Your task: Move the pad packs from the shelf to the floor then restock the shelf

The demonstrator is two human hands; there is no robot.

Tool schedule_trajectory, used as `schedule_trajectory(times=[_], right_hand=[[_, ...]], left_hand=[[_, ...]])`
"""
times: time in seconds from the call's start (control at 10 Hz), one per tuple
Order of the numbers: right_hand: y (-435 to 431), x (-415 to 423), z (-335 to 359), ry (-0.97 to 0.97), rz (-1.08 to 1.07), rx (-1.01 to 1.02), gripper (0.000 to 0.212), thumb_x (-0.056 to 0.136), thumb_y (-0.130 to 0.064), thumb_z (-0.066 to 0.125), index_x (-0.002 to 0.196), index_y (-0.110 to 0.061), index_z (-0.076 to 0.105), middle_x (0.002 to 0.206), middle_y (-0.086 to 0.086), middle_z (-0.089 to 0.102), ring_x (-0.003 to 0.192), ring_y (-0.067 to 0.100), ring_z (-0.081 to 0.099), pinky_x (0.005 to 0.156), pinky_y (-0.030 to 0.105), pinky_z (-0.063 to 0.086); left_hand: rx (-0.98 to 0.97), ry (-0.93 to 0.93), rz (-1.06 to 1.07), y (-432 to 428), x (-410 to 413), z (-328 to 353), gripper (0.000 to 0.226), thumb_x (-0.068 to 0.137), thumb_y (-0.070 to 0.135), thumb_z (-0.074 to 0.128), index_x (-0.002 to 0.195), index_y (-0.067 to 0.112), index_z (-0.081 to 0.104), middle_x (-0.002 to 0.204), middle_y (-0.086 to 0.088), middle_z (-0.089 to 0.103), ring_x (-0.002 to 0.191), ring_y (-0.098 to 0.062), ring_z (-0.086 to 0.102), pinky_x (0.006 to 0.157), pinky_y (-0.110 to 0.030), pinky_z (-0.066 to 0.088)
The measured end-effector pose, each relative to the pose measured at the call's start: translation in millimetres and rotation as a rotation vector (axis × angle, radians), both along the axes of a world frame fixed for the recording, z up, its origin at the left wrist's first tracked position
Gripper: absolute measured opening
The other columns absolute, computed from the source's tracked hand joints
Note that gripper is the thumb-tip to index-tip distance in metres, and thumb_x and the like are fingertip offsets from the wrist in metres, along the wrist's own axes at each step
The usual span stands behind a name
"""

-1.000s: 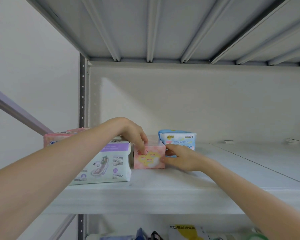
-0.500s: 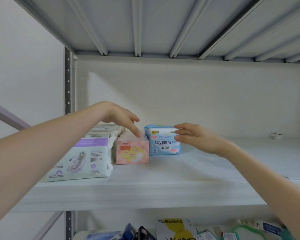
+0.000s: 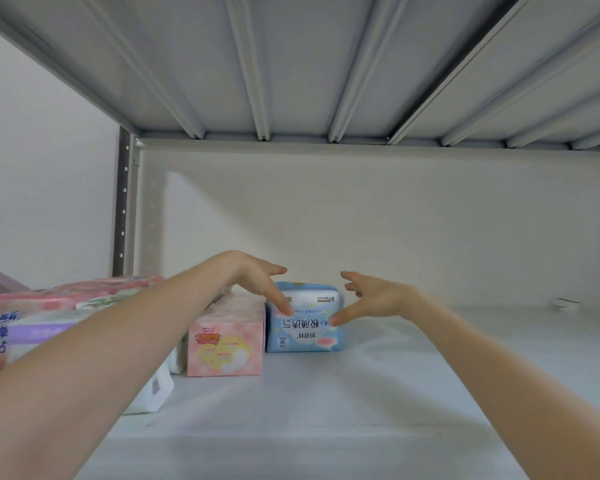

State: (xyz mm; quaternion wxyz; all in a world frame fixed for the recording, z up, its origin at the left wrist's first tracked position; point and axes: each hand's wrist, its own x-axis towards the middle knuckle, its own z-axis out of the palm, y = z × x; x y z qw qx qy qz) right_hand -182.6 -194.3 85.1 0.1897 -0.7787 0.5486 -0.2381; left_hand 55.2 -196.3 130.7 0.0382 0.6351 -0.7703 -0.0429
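Now both hands reach over the shelf toward the blue pack, which stands at the back of the shelf near the wall. The left hand is spread wide, with one finger pointing down in front of the upper left part of the blue pack; I cannot tell if it touches. The right hand is also spread wide, its thumb at the right edge of the pack and the other fingers lifted above it. Neither hand holds anything. Between the two hands is the top of the blue pack, with its printing upside down. Just left of the left hand stands a pink pack, touching the blue one. Under the left forearm are a white and purple pack and a longer pink pack behind it, both partly hidden by the arm.
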Motion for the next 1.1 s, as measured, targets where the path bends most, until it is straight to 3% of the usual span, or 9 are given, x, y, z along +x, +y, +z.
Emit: schedule_trajectory(times=[0.1,0.2,0.3,0.6,0.7,0.8,0.9,1.0,1.1], right_hand=[[-19,11,-13,-0.035,0.065,0.075,0.089,0.072,-0.03,0.084,0.145,-0.024,0.033,0.142,-0.009,0.048,0.136,0.013,0.04,0.108,0.032,0.036],[-24,16,-24,-0.068,0.136,0.124,0.045,0.076,-0.029,0.081,0.11,-0.048,0.057,0.109,-0.027,0.064,0.107,-0.001,0.053,0.083,0.029,0.04],[-25,17,-28,-0.121,0.131,0.129,0.034,0.078,-0.036,0.077,0.102,-0.05,0.057,0.113,-0.028,0.06,0.111,0.003,0.051,0.092,0.035,0.036],[-22,20,-35,-0.134,0.081,0.097,0.034,0.078,-0.049,0.073,0.103,-0.054,0.051,0.113,-0.032,0.058,0.114,0.003,0.049,0.085,0.034,0.038],[-16,21,-36,-0.184,0.108,0.084,0.029,0.081,-0.045,0.071,0.1,-0.054,0.051,0.107,-0.033,0.057,0.102,-0.006,0.051,0.077,0.029,0.039],[-13,23,-37,-0.257,0.199,0.075,0.026,0.089,-0.025,0.068,0.106,-0.04,0.055,0.099,-0.029,0.062,0.082,-0.018,0.059,0.062,0.011,0.047],[-13,22,-37,-0.249,0.195,0.049,0.039,0.089,-0.016,0.067,0.125,-0.023,0.053,0.119,-0.008,0.065,0.099,-0.003,0.063,0.083,0.012,0.049],[-10,21,-41,-0.103,0.016,-0.024,0.065,0.085,-0.033,0.07,0.139,-0.014,0.038,0.133,0.001,0.055,0.122,0.019,0.052,0.103,0.033,0.041],[-1,21,-38,0.058,-0.124,-0.149,0.085,0.085,-0.047,0.066,0.147,-0.012,0.02,0.141,0.009,0.047,0.129,0.027,0.045,0.104,0.04,0.038]], left_hand=[[0.027,-0.007,0.01,-9,-3,-7,0.106,0.073,0.06,0.072,0.154,0.03,0.01,0.161,0.009,0.013,0.147,-0.015,0.013,0.119,-0.039,0.017],[0.048,-0.024,-0.013,-13,-2,-12,0.089,0.081,0.051,0.069,0.151,0.024,0.022,0.156,0.007,0.027,0.142,-0.015,0.027,0.115,-0.035,0.024],[0.004,-0.033,-0.012,-11,0,-13,0.089,0.081,0.052,0.068,0.152,0.023,0.023,0.155,0.006,0.028,0.141,-0.016,0.028,0.112,-0.031,0.025],[-0.029,-0.007,0.008,-8,0,-16,0.09,0.081,0.054,0.067,0.153,0.025,0.021,0.156,0.006,0.027,0.142,-0.017,0.027,0.112,-0.033,0.026],[-0.042,0.015,0.001,-7,0,-19,0.085,0.084,0.05,0.066,0.152,0.023,0.024,0.155,0.004,0.029,0.14,-0.017,0.029,0.101,-0.025,0.027],[-0.07,0.034,-0.006,-3,-2,-22,0.075,0.085,0.045,0.067,0.148,0.022,0.033,0.149,0.002,0.038,0.134,-0.019,0.038,0.093,-0.023,0.031],[-0.122,0.002,0.02,1,-1,-20,0.077,0.084,0.045,0.068,0.148,0.021,0.034,0.151,0.001,0.034,0.136,-0.021,0.036,0.107,-0.031,0.033],[-0.195,-0.045,0.014,6,2,-21,0.074,0.084,0.049,0.066,0.147,0.022,0.036,0.152,0.001,0.032,0.137,-0.022,0.034,0.112,-0.038,0.03],[-0.293,-0.104,0.029,17,2,-24,0.071,0.087,0.055,0.058,0.147,0.023,0.035,0.154,0.0,0.031,0.14,-0.023,0.031,0.116,-0.044,0.022]])
